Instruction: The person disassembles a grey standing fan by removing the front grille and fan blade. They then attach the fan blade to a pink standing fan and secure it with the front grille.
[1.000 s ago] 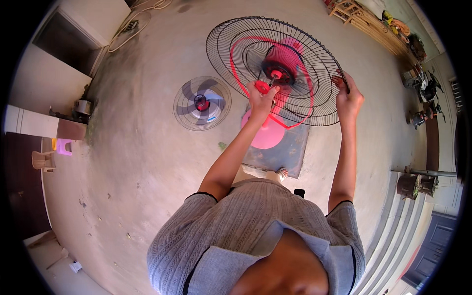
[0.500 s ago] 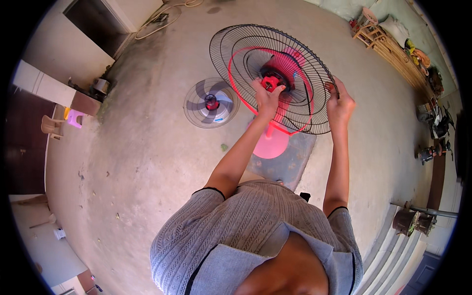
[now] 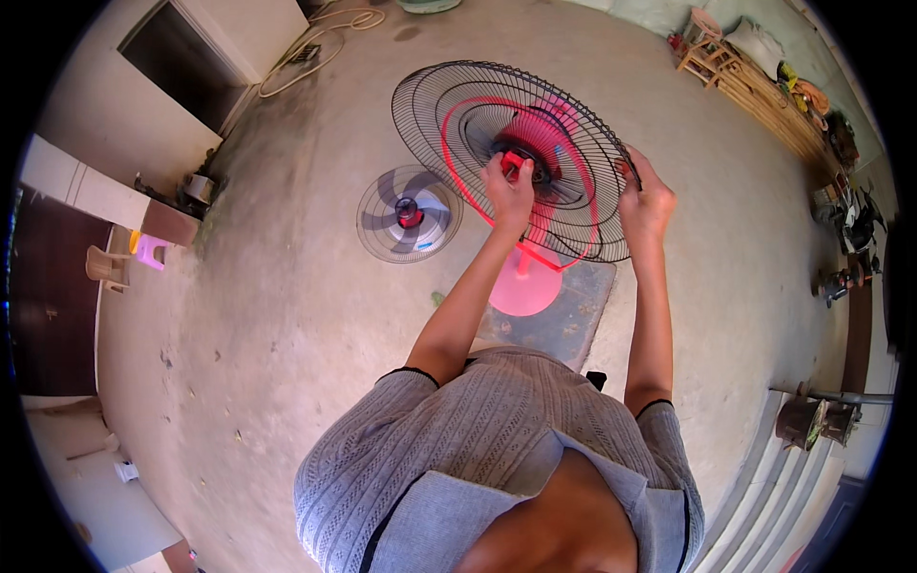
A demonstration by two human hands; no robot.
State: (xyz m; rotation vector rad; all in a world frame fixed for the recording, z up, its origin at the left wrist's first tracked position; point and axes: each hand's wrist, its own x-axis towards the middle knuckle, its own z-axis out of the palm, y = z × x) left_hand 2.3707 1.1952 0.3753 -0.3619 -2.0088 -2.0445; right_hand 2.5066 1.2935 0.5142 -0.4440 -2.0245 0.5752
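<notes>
A pink pedestal fan stands in front of me on its round pink base (image 3: 524,286). Its black wire rear guard (image 3: 449,115) tilts up toward me, with a red ring inside it. My left hand (image 3: 509,191) is closed on the small red nut at the guard's centre hub. The guard's right rim is gripped by my right hand (image 3: 647,199). A grey fan blade (image 3: 409,214) with a red hub lies flat on the concrete floor, left of the fan.
A grey mat (image 3: 564,329) lies under the fan base. A white cabinet (image 3: 95,191) and small plastic stools (image 3: 105,265) stand at the left. A wooden bench (image 3: 755,86) with clutter runs along the upper right. Cables (image 3: 306,48) trail near a doorway at top.
The view has shifted, so the fan sits more central. My left hand stays at the centre hub and my right hand has slid a little along the guard's right rim.
</notes>
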